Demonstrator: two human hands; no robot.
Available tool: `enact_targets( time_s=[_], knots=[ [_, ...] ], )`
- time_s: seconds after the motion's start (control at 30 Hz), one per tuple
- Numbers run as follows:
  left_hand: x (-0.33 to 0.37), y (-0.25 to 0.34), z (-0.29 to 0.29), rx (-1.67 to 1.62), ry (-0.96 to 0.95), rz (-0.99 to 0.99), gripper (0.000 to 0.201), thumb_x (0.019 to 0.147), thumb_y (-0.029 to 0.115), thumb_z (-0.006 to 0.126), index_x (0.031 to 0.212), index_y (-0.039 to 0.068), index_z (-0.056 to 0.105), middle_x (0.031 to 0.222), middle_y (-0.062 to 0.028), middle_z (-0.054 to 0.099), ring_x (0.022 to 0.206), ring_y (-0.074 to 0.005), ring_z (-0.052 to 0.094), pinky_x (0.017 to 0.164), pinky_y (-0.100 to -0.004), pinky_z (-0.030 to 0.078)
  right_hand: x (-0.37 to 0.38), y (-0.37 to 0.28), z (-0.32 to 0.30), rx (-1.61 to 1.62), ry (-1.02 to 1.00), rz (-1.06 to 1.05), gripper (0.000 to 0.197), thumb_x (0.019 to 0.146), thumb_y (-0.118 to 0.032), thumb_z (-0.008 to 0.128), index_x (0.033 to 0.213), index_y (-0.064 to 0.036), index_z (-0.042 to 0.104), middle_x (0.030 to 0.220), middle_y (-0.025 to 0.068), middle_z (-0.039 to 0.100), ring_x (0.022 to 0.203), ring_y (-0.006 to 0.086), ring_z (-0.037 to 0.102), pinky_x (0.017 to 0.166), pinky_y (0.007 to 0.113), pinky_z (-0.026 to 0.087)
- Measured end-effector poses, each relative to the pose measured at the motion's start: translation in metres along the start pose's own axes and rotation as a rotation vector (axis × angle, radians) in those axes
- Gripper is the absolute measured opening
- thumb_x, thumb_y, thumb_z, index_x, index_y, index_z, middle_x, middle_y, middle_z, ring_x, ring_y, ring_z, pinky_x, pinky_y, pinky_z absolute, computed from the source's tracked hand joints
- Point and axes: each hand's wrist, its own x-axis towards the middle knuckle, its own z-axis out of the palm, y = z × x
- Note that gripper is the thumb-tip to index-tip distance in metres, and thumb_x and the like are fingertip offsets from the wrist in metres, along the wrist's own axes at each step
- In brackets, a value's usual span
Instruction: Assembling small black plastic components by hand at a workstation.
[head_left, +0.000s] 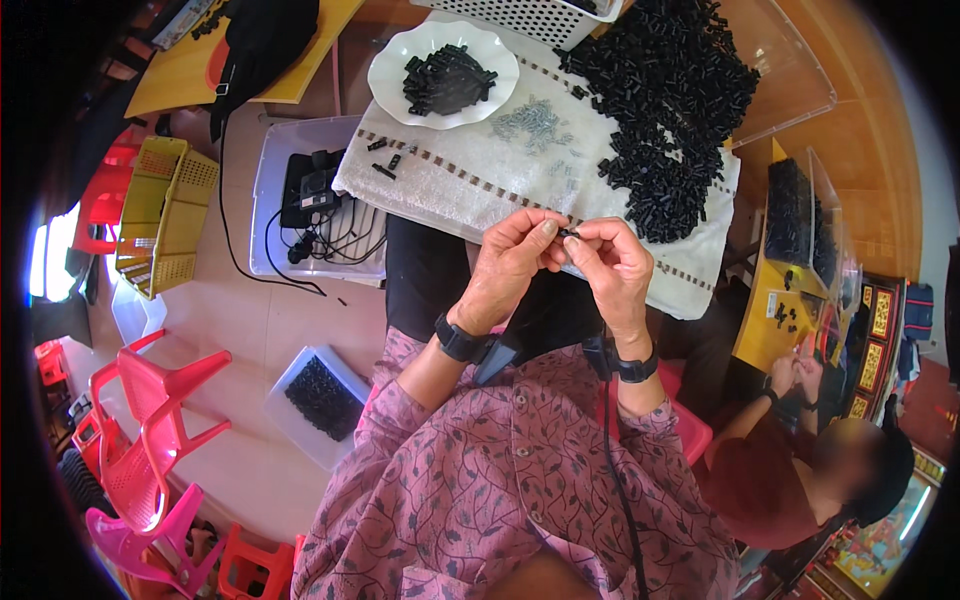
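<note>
My left hand (512,262) and my right hand (615,268) meet over the near edge of the towel-covered table. Both are closed in a pinch on one small black plastic piece (567,233), which the fingertips mostly cover. On the white towel (450,190) beyond them lies a large heap of similar black pieces (665,110). A scatter of small clear or silvery parts (535,125) lies left of the heap. Farther left, a white scalloped plate (385,85) carries a mound of black pieces (450,80). A few loose black pieces (384,170) rest near the table's left corner.
A white perforated basket (535,22) stands at the table's far side. On the floor to the left are a clear bin with cables (262,200), a tub of black bits (320,395), a yellow crate (160,215) and pink chairs (150,440). A co-worker (770,470) sits at the right.
</note>
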Motion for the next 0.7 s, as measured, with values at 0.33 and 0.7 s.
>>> enact_targets(
  time_s=[0.33, 0.7],
  knots=[
    [0.0007, 0.0035, 0.0001, -0.144, -0.043, -0.039, 0.019, 0.103, 0.015, 0.054, 0.110, 0.002, 0.066, 0.084, -0.0024, 0.065, 0.075, -0.0093, 0.060, 0.068, -0.0231, 0.048, 0.0002, -0.0023, 0.0014, 0.102, 0.008, 0.062, 0.008, 0.090, 0.004, 0.067, 0.096, 0.0003, 0.063, 0.082, 0.0003, 0.067, 0.075, 0.0036, 0.061, 0.068, 0.020, 0.051],
    [-0.0002, 0.0040, 0.0003, -0.076, -0.015, -0.023, 0.018, 0.102, 0.015, 0.055, 0.109, 0.002, 0.067, 0.085, -0.0020, 0.066, 0.074, -0.0087, 0.060, 0.068, -0.0226, 0.049, 0.0014, -0.0019, 0.0013, 0.055, 0.003, 0.084, 0.009, 0.089, 0.003, 0.068, 0.095, -0.0004, 0.063, 0.080, -0.0015, 0.065, 0.072, 0.0025, 0.059, 0.065, 0.019, 0.049]
  ],
)
